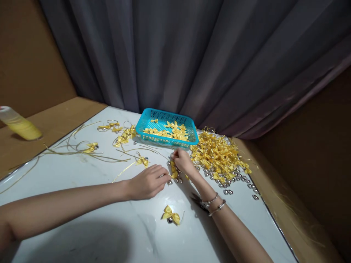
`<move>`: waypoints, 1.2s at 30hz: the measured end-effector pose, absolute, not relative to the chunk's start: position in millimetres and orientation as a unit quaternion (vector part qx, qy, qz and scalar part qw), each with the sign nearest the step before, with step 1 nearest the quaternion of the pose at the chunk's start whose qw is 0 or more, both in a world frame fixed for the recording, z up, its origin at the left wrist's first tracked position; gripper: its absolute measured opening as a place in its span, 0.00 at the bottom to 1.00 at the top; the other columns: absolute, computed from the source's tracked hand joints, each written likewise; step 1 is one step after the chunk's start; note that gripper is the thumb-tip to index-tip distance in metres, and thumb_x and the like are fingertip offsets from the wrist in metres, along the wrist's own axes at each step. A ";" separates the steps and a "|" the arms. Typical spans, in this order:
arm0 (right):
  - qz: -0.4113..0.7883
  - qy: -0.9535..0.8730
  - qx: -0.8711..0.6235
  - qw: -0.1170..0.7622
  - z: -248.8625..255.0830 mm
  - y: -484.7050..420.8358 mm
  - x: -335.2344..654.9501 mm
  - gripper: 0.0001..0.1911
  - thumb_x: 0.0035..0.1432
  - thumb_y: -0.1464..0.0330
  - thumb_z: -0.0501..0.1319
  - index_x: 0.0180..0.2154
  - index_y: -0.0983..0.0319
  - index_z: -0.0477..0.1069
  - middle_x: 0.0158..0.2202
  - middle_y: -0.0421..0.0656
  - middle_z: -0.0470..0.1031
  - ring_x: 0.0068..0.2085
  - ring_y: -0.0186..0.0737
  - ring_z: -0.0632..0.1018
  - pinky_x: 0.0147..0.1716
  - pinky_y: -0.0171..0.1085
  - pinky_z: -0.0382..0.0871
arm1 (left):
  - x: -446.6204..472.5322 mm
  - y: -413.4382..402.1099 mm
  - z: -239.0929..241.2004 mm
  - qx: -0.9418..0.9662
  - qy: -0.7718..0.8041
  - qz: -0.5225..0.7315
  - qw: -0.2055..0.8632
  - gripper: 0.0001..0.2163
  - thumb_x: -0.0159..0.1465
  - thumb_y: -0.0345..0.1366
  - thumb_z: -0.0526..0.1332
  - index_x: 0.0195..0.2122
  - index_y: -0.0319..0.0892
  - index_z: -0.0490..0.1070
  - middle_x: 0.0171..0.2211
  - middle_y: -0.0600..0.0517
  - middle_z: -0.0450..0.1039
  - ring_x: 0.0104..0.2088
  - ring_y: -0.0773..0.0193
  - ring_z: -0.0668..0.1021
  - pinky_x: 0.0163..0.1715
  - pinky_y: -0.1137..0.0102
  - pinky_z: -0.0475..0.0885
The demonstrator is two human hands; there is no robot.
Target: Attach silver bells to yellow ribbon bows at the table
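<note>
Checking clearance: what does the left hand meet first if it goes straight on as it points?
Probably the yellow ribbon just off the fingertips of the left hand, with silver beads beside it; whether the fingers touch the ribbon is unclear.

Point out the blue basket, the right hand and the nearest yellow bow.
Blue basket (167, 139): head view, front rim.
Right hand (181, 160): head view, back of hand.
Nearest yellow bow (171, 214): head view, its middle.

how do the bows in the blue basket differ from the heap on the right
The basket bows lie inside the basket; the heap lies on the tabletop. The heap outsizes the basket bows. The basket bows leave basket floor showing; the heap is dense. Both are yellow.
</note>
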State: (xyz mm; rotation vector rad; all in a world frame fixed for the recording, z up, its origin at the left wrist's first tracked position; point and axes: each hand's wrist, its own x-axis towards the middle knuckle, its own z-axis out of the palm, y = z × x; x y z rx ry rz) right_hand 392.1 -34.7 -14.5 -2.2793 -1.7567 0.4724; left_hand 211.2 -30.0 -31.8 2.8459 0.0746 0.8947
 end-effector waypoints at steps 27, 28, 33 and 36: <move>0.671 -0.394 -0.455 0.432 25.8 -117.1 382.0 0.07 0.53 0.66 0.64 0.35 0.63 0.73 0.22 0.41 0.76 0.21 0.31 0.71 0.25 0.34 0.63 | 220.0 -19.4 -25.6 0.364 0.179 0.171 0.898 0.15 0.51 0.33 0.70 0.39 0.31 0.74 0.21 0.52 0.69 0.20 0.75 0.68 0.22 0.80 0.62; 0.689 -0.375 -0.437 0.440 22.0 -118.2 382.4 0.07 0.53 0.67 0.65 0.34 0.63 0.74 0.24 0.43 0.77 0.22 0.32 0.73 0.26 0.34 0.64 | 220.0 -19.2 -27.5 0.349 0.182 0.170 0.904 0.13 0.51 0.32 0.70 0.36 0.31 0.74 0.22 0.51 0.70 0.21 0.75 0.69 0.23 0.80 0.64; 0.766 -0.336 -0.326 0.440 7.9 -115.8 390.4 0.13 0.48 0.68 0.68 0.37 0.65 0.76 0.37 0.49 0.80 0.35 0.40 0.79 0.34 0.37 0.69 | 219.2 -15.1 -34.7 0.304 0.179 0.152 0.923 0.08 0.51 0.29 0.70 0.30 0.32 0.73 0.23 0.51 0.71 0.21 0.75 0.71 0.22 0.81 0.66; 0.759 -0.317 -0.342 0.454 0.9 -115.0 395.9 0.13 0.45 0.68 0.70 0.35 0.66 0.77 0.32 0.47 0.80 0.31 0.37 0.79 0.33 0.37 0.70 | 218.7 -12.2 -35.3 0.300 0.173 0.133 0.929 0.07 0.53 0.31 0.68 0.29 0.33 0.72 0.21 0.52 0.69 0.19 0.74 0.69 0.20 0.80 0.65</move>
